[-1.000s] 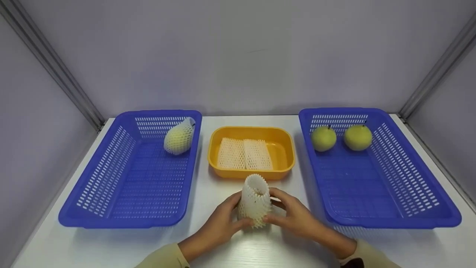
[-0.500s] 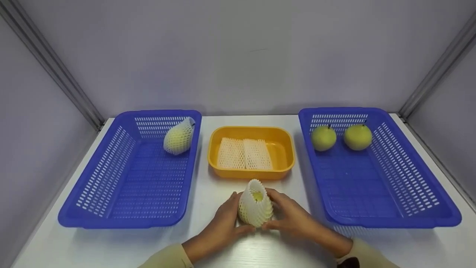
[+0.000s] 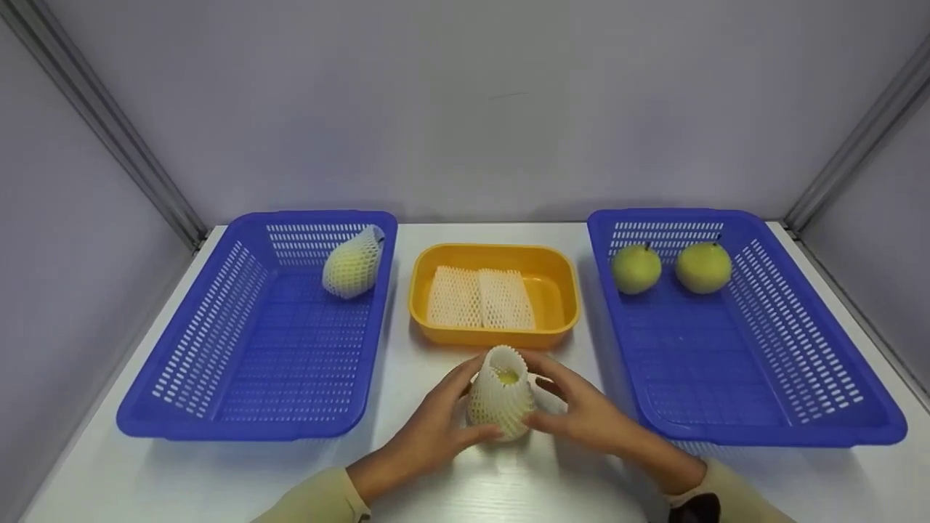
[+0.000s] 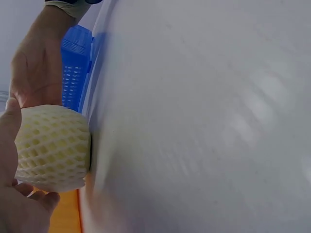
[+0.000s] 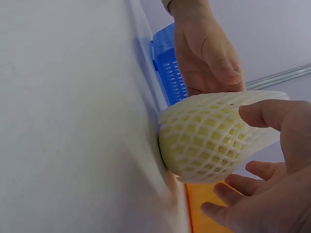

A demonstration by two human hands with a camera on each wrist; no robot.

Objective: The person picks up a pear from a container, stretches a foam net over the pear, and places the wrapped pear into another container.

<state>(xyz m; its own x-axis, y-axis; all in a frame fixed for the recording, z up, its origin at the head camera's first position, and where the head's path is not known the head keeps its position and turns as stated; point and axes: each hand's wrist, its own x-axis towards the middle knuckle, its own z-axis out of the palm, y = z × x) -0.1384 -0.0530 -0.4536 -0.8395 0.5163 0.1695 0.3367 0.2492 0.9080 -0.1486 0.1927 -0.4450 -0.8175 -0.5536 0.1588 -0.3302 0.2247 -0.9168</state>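
Cupping round yellow-green pear (image 5: 171,153) in white foam-mesh sleeve (image 3: 501,403) on white surface (image 3: 494,497), w/ curled fingers of L hand (image 3: 436,425) & R hand (image 3: 585,418); prob. nearly sleeved, w/ 1 netted pear (image 3: 352,269) done (L blue plastic basket (image 3: 240,431)), 2 bare pears (image 3: 636,269) left

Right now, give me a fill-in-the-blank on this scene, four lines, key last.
Netted pears in the left basket number ____.
Bare pears in the right basket number ____.
The orange tub stands ____ the two baskets.
Between the left hand and right hand, a pear wears a foam net coloured ____.
Missing words: one; two; between; white.
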